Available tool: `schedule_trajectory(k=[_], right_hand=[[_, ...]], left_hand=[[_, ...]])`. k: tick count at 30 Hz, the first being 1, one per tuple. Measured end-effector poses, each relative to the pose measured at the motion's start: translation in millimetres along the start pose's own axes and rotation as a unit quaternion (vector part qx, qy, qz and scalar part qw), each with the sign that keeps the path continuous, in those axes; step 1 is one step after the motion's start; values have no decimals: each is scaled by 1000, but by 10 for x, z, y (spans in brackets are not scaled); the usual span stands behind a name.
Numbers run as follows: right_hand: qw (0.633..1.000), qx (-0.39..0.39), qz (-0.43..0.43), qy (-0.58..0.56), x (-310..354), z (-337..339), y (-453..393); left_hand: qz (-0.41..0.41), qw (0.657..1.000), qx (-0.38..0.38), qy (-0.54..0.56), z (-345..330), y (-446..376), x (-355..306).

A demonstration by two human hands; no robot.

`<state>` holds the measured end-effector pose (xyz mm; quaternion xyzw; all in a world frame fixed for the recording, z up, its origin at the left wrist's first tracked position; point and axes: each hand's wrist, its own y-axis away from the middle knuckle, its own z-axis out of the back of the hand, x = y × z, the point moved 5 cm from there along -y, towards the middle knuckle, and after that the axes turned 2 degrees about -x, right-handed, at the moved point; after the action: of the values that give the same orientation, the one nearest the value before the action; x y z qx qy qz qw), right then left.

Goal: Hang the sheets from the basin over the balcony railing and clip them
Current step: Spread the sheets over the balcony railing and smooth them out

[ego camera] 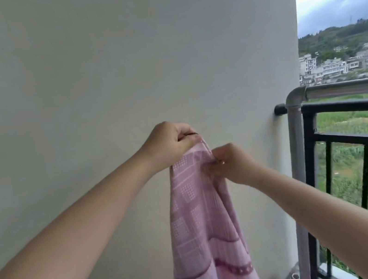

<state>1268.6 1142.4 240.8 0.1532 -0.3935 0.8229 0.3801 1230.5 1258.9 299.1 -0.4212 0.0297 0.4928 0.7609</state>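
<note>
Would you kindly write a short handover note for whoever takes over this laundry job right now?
Left hand: closed on the top edge of the pink sheet, held up before the wall.
Right hand: pinching the same edge just beside it.
The sheet hangs bunched, apart from the railing on the right.
Done: sheet lifted.
Left: spread it, drape it over the railing, clip it. Basin and clips are out of view.
</note>
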Motion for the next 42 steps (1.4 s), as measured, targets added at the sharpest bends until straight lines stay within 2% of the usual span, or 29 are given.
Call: schedule_trajectory(k=[3, 5, 6, 8, 10, 12, 14, 15, 17, 19, 21, 23, 26, 28, 30, 32, 34, 36, 37, 39, 42], right_hand=[[995, -94, 13, 17, 28, 348, -38], [989, -144, 14, 11, 34, 588, -52], [987, -159, 15, 9, 32, 671, -61], [984, -175, 19, 5, 53, 776, -42], [980, -198, 1, 31, 14, 874, -23], [973, -196, -35, 118, -128, 920, -51], [965, -103, -80, 229, -233, 798, -60], [967, -33, -85, 237, -238, 676, -42], [983, 75, -69, 155, -185, 391, 19], [994, 96, -32, 25, -51, 141, 47], [998, 55, -27, -8, -22, 48, -5], [1000, 10, -28, -6, -32, 99, -28], [997, -79, 3, 7, -6, 366, -39], [992, -122, 22, 7, 67, 547, -14], [991, -130, 30, 1, 122, 635, -19], [992, -117, 42, 11, 160, 667, -5], [992, -124, 34, 18, 99, 742, 29], [989, -138, 4, 45, -97, 861, 22], [988, -130, -15, 79, -196, 897, 23], [986, -55, -39, 153, -300, 825, 46], [995, 52, -34, 74, -175, 490, 120]], left_hand=[[67, 981, 117, 137, -162, 276, 351], [97, 967, 208, 114, -446, 573, 587], [110, 964, 227, 79, -589, 686, 702], [124, 973, 187, 50, -760, 742, 881], [162, 975, 80, 128, -751, 675, 987], [187, 967, -34, 172, -596, 565, 1007], [155, 975, -98, 126, -396, 401, 890], [127, 981, -115, 91, -298, 313, 772], [48, 994, -101, 0, -137, 120, 428], [-21, 996, -67, -60, -80, 6, 115], [-48, 995, -60, -65, -43, -28, -20], [-28, 998, -57, -25, -16, 19, 53], [46, 995, 51, 71, -224, 272, 413], [77, 991, 102, 32, -483, 480, 643], [90, 994, 63, -4, -644, 562, 807], [91, 995, 32, 26, -755, 575, 869], [100, 988, 13, 116, -771, 521, 845], [124, 964, -58, 227, -614, 443, 817], [113, 962, -93, 231, -493, 399, 792], [52, 982, -123, 131, -275, 296, 636], [-47, 994, -96, -3, -153, 139, 215]])
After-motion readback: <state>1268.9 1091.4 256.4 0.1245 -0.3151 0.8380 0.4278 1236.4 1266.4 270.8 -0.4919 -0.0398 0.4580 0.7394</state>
